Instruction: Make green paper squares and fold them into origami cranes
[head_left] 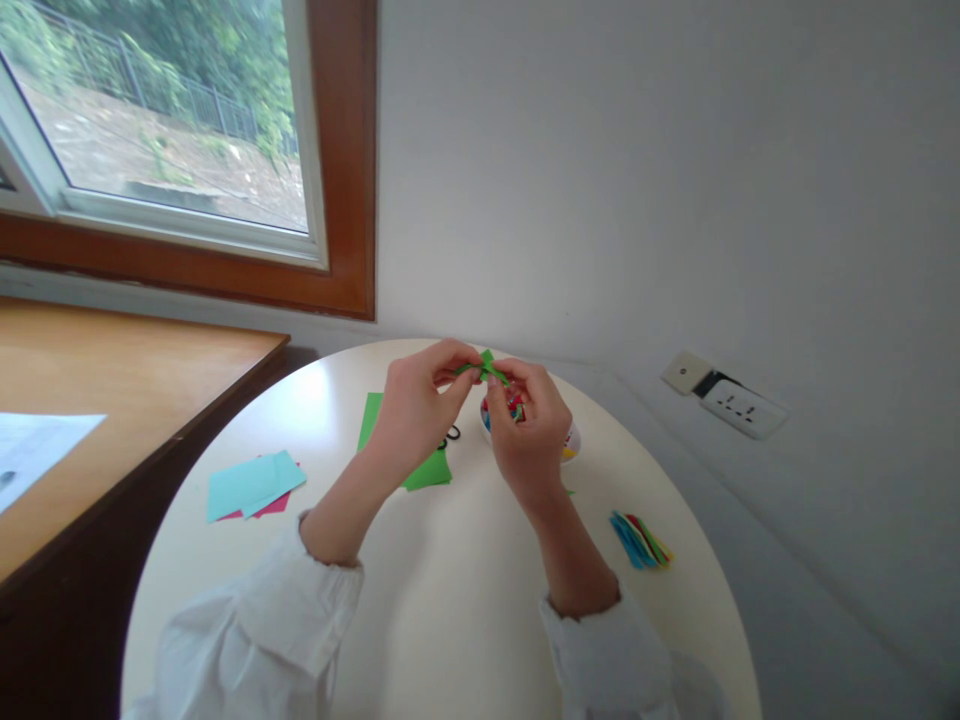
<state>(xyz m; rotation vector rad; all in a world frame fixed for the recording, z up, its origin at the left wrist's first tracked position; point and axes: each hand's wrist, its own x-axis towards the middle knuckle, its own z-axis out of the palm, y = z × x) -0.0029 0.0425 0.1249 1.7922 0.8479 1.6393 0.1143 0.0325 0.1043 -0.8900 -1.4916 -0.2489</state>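
Note:
Both my hands are raised over the middle of a round white table (450,610). My left hand (420,405) and my right hand (529,425) pinch the two ends of a narrow green paper strip (486,368), which is folded into a small knot between my fingertips. Under my left hand lies a green paper sheet (427,470), with black scissors (452,433) partly hidden beside it. Behind my right hand stands a small white bowl (571,443) with coloured paper pieces in it.
A light blue sheet over a red one (255,485) lies at the table's left. A bundle of coloured strips (641,540) lies at the right. A wooden desk (112,400) with white paper stands left under a window. A wall socket (739,405) sits at the right.

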